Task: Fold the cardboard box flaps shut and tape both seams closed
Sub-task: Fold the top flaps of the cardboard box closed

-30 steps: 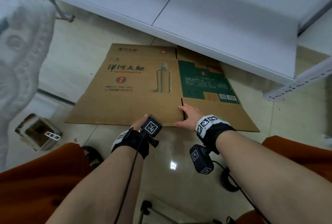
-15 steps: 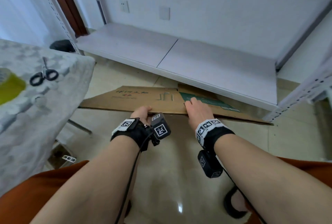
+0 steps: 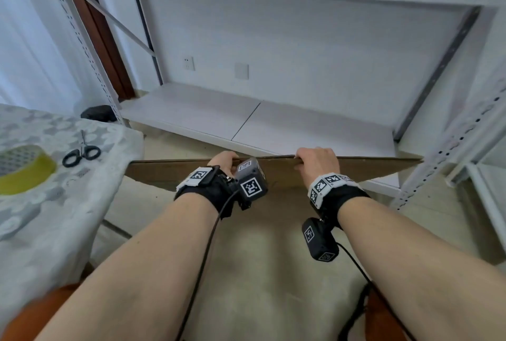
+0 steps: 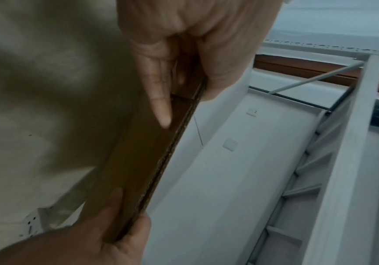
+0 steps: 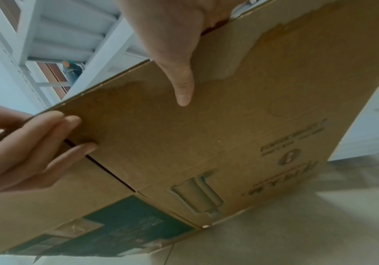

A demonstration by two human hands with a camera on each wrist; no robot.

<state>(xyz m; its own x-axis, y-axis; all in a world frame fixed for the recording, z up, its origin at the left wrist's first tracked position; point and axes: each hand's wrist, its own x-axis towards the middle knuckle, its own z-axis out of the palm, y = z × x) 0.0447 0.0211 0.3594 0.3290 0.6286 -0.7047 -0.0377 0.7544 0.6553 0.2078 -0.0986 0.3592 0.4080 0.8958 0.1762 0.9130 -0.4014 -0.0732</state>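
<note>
The flattened cardboard box (image 3: 383, 167) hangs off the floor, nearly edge-on in the head view, its left end behind the table corner. My left hand (image 3: 223, 160) and right hand (image 3: 315, 157) each grip its top edge, a short way apart near the middle. In the left wrist view my left hand (image 4: 183, 86) pinches the cardboard box (image 4: 138, 170) edge between thumb and fingers. The right wrist view shows my right thumb (image 5: 181, 80) on the printed face of the box (image 5: 240, 134), with the left hand's fingers (image 5: 47, 143) beside the slit between two flaps.
A table with a lace cloth (image 3: 54, 217) stands at the left and bears a yellow tape roll (image 3: 24, 173) and black scissors (image 3: 82, 153). A white shelf rack (image 3: 246, 121) is right behind the box, its post (image 3: 443, 154) at the right. Below is tiled floor (image 3: 273, 272).
The cardboard lay flat on the floor with my hands at its near edge. Both hands have lifted it by that edge, and the head view has tilted up.
</note>
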